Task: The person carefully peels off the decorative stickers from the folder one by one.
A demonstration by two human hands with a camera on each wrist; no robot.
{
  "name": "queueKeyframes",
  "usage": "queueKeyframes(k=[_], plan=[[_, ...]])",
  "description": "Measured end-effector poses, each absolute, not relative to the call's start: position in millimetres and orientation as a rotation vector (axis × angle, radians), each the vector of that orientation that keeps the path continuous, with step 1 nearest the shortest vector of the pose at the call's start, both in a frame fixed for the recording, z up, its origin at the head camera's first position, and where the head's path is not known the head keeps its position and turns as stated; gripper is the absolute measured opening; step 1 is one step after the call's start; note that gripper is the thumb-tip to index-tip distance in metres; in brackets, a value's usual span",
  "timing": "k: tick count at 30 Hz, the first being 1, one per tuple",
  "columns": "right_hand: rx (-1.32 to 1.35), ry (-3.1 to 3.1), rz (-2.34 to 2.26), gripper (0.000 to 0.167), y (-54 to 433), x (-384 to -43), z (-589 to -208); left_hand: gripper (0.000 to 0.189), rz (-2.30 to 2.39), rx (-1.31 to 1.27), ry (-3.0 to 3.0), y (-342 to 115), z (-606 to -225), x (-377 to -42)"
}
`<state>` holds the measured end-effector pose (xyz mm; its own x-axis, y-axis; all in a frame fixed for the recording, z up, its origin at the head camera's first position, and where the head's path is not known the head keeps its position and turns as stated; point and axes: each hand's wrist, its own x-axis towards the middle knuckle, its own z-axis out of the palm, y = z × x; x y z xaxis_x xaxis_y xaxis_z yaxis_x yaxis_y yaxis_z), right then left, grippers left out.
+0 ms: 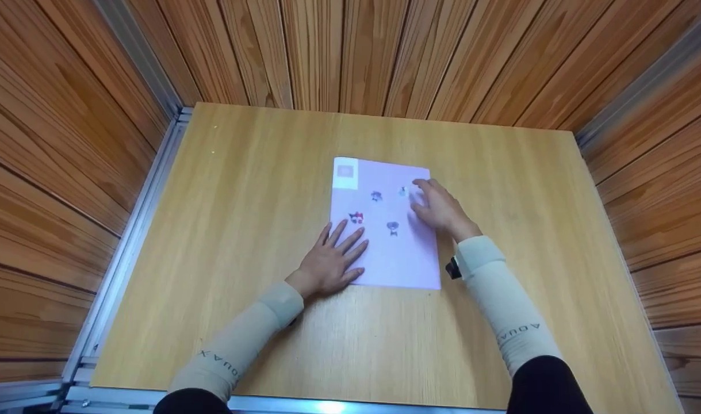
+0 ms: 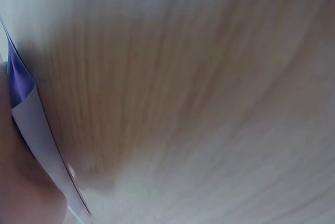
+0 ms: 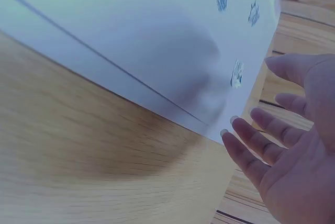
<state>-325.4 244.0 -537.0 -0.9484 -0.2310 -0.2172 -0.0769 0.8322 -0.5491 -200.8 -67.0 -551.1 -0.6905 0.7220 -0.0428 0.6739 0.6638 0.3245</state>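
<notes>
A pale purple booklet with small cartoon-character stickers and a white square at its upper left lies on the table. My left hand rests on its lower left part, fingers straight and spread. My right hand is over its upper right edge, fingers loosely bent, with nothing held. In the right wrist view the right hand's fingertips stand apart from the cover, and a shadow falls on it. In the left wrist view the booklet's edge shows beside the hand, with a purple fold.
The wooden table extends around the booklet on every side. Wood-plank walls stand at the back, left and right. A metal frame rail runs along the left edge, and another lies along the front.
</notes>
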Motion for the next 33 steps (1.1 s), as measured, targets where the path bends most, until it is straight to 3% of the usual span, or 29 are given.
queueKeyframes(k=[4, 6, 15, 24, 33], plan=[[-0.274, 2.739, -0.775, 0.063, 244, -338, -541, 0.070, 0.025, 1.027, 2.825, -45, -597, -214], [-0.304, 2.738, -0.750, 0.064, 242, -343, -543, 0.070, 0.009, 1.019, 2.831, -45, -601, -215], [-0.190, 2.661, -0.773, 0.072, 233, -354, -547, 0.070, 0.090, 1.055, 2.827, -52, -598, -216], [-0.104, 2.617, -0.810, 0.069, 230, -360, -556, 0.071, 0.064, 1.029, 2.806, -52, -599, -214], [-0.160, 2.644, -0.811, 0.052, 229, -371, -559, 0.070, 0.077, 1.010, 2.795, -51, -603, -219]])
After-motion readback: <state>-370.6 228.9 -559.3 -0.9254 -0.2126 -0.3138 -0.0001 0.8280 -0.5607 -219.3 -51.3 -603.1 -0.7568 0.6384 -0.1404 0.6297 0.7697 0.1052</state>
